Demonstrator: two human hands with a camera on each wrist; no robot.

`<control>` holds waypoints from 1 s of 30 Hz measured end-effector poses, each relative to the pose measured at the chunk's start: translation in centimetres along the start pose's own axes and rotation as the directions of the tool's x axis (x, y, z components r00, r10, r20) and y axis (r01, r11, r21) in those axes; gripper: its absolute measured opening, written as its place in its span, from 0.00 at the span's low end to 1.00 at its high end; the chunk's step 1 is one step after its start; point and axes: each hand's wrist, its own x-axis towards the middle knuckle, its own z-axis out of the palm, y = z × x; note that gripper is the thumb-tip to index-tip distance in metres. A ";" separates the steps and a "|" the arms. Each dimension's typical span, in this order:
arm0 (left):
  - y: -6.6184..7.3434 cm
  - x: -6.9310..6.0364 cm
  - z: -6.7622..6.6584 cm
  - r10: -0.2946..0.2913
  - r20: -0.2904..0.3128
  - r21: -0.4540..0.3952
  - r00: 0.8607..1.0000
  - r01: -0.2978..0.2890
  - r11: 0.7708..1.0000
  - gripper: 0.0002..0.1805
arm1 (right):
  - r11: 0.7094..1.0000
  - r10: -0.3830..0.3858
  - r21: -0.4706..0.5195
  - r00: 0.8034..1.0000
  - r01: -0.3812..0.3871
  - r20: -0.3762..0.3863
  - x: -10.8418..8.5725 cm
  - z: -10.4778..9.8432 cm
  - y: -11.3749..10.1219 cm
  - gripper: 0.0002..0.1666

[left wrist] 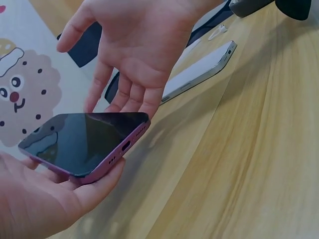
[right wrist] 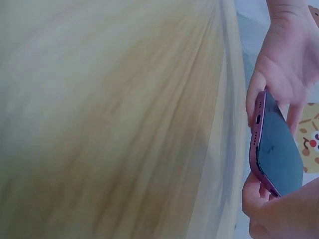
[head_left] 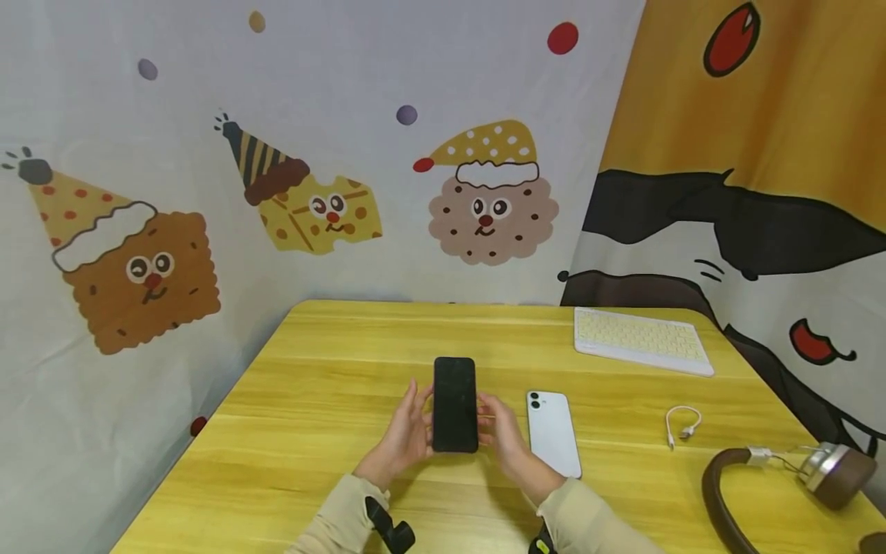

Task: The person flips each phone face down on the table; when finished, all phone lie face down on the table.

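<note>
Dark phone [head_left: 454,404] is found raised above the worktop [head_left: 332,362] between both hands, screen up, long axis running 12 to 6 o'clock. White phone [head_left: 554,435] lies at 4 o'clock from it, flat, nearer the right grip [head_left: 510,438]. Left grip [head_left: 407,432]: holding the dark phone, fingers under its 9 o'clock edge. Right grip: fingers bent against the 3 o'clock edge, holding likewise.

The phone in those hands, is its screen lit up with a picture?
No, in the head view the phone shows a plain dark screen with nothing lit on it.
</note>
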 end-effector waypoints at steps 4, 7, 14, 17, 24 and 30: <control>-0.2 -0.1 0.0 -0.011 0.031 -0.024 0.999 0.012 1.000 0.41 | 1.000 -0.010 -0.012 1.000 0.010 0.014 -0.3 -0.2 0.0 0.31; -0.4 0.0 -0.2 -0.021 0.040 -0.037 0.999 0.022 0.999 0.40 | 1.000 -0.013 -0.017 0.999 0.014 0.033 -0.2 -0.4 0.1 0.32; -0.7 0.1 -0.4 -0.040 0.068 -0.068 0.997 0.045 0.997 0.44 | 1.000 -0.023 -0.005 0.998 0.023 0.066 0.2 -0.9 0.5 0.32; -0.8 0.1 -0.3 -0.042 0.082 -0.070 0.996 0.047 0.996 0.44 | 0.999 -0.039 -0.011 0.997 0.040 0.069 0.3 -1.1 0.6 0.31; -0.7 0.2 0.0 -0.022 0.088 -0.058 0.996 0.027 0.998 0.44 | 0.997 -0.065 -0.043 0.997 0.067 0.048 0.5 -1.2 0.6 0.28; -0.5 0.0 0.6 0.009 0.167 -0.099 0.986 0.008 0.995 0.38 | 0.995 -0.075 -0.061 0.996 0.078 0.043 -0.1 -1.1 -0.1 0.35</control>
